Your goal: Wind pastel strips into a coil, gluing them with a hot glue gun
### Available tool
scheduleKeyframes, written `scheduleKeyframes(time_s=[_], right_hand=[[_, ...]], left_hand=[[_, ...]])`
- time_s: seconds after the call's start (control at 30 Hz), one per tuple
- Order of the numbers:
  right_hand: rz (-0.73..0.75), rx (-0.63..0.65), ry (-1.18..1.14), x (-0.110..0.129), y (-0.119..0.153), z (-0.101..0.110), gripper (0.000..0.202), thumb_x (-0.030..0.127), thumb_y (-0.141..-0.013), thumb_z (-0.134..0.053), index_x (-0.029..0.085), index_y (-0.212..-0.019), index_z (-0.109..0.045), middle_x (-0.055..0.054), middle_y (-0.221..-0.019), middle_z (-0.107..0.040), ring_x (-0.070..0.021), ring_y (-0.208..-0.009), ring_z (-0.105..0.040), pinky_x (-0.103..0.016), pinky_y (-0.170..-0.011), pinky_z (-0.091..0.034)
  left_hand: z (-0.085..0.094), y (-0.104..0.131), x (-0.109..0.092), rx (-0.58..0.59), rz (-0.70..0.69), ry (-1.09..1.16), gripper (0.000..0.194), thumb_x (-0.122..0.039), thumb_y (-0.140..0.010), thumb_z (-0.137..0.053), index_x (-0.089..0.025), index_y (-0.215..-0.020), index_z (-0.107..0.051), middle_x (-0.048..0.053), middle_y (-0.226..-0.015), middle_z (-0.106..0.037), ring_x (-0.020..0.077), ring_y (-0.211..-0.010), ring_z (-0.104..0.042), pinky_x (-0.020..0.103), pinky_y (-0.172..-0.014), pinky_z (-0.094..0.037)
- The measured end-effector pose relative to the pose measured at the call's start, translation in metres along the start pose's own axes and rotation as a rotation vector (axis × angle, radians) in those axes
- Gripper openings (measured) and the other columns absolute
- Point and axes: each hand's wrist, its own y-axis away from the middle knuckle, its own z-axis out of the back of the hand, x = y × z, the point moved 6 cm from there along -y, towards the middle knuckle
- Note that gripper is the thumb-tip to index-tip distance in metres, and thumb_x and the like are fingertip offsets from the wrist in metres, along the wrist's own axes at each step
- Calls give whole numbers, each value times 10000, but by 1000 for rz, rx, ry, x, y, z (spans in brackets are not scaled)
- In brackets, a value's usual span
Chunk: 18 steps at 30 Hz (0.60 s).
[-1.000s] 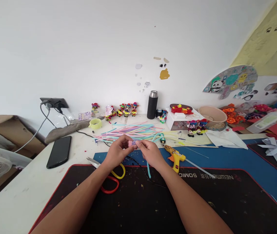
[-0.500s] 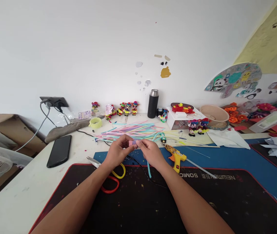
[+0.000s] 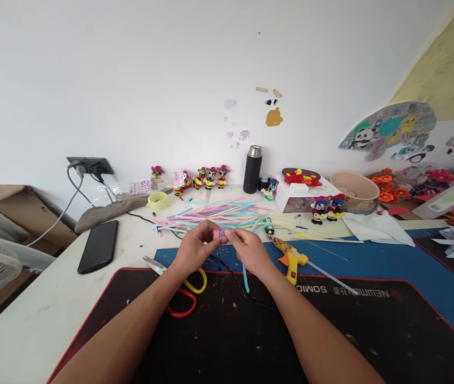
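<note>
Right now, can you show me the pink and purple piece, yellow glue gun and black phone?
Small pink and purple piece [image 3: 219, 233], head view: visible middle.
Yellow plastic glue gun [image 3: 292, 258], head view: body.
Flat black phone [image 3: 98, 247], head view: upper face.

Forearms [image 3: 141, 320] bare, tapering toward wrists [image 3: 178, 271]; hands [image 3: 193, 250] bare too, fingers [image 3: 204, 228] rounded (some partly hidden).

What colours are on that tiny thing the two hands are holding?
The tiny thing looks pink and purple; the head view shows it best.
</note>
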Motion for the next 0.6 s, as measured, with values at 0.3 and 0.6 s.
scheduleKeyframes(time_s=[0.3,0.6], right_hand=[[-8,-9,32,3,2,4,451,585,-999,-497,198,-847,-672,35,-521,-484,-174,-542,-497,-275,-547,-351],[-4,-18,69,2,1,4,448,561,-1012,-487,192,-887,-709,24,-557,-510,-177,-563,-501,-273,-553,-338]], left_hand=[[-2,-1,-2,3,18,-26,308,-452,-850,-789,-197,-935,-638,-23,-755,-558,137,-685,-527,253,-652,-469],[-2,-2,-2,0,18,-47,288,-442,-874,-765,-193,-933,-632,-30,-735,-537,131,-669,-497,247,-628,-425]])
